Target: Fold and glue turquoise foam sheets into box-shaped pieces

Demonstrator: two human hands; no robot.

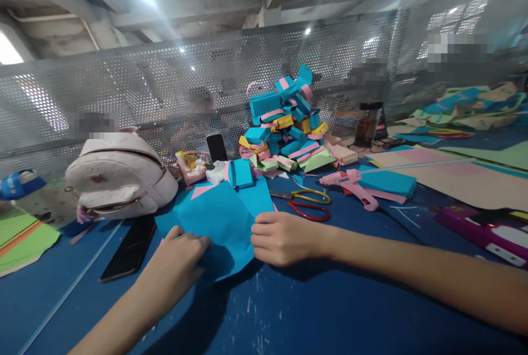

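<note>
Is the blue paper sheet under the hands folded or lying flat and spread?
Partly folded: the blue paper sheet shows overlapping layers with a crease, pressed onto the table by the left hand and right hand.

Bare hands, bare forearms

Here's the left hand (181,256) and there's the right hand (282,237), both ungloved, no rings or bands showing on the fingers. No watch at either wrist. Both forearms come in uncovered too, no sleeve or cuff anywhere along the visible length of the arms.

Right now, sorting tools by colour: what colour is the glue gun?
Pink, clearest in the head view: glue gun.
</note>
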